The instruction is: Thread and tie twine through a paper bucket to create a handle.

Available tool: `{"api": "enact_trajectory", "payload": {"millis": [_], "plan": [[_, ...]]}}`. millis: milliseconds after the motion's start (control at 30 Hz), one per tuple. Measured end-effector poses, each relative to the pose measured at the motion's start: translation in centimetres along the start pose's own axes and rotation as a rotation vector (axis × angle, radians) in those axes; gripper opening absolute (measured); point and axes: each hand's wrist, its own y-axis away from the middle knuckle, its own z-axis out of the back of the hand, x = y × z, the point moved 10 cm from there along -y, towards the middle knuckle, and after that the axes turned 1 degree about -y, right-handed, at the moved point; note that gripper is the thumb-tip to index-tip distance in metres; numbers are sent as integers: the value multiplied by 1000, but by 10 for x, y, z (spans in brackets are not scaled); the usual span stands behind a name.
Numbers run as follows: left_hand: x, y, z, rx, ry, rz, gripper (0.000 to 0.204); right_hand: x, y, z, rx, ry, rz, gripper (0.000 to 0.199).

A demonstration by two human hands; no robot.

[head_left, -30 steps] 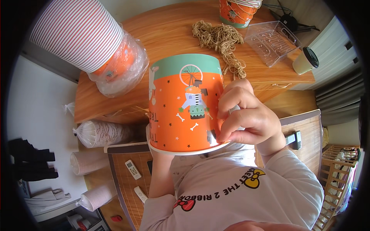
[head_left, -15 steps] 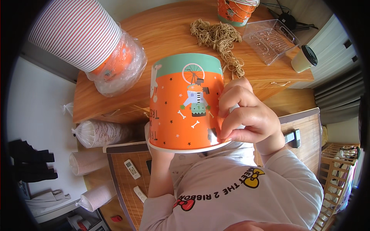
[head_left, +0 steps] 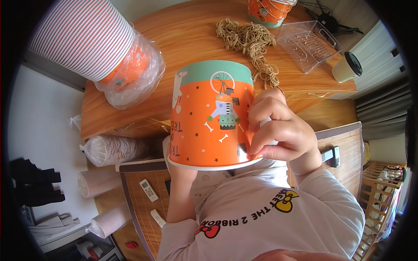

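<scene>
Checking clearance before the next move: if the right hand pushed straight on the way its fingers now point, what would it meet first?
The right hand curls leftward against the orange paper bucket, fingertips already on its wall near the rim. Pushing on, it would meet the bucket itself at once.

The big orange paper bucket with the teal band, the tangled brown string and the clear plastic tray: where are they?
Orange paper bucket with teal band [head_left: 204, 126], head view, on its printed side.
Tangled brown string [head_left: 248, 39], head view, on the bundle's middle.
Clear plastic tray [head_left: 310, 45], head view, on its ribbed floor.
</scene>
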Motion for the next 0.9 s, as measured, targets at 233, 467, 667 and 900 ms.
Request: {"api": "enact_trajectory", "payload": {"millis": [233, 467, 667, 900], "plan": [[-25, -8, -4, 41, -160, -46, 21, -8, 0, 1, -20, -59, -14, 8], [-27, -7, -4, -2, -160, -75, 21, -11, 3, 7, -39, -55, -17, 8], [-28, -3, -6, -44, -141, -114, 21, -12, 9, 9, -56, -28, -56, 7], [-3, -2, -3, 84, -147, -79, 22, -18, 34, 66, -485, 251, -85, 15]]}}
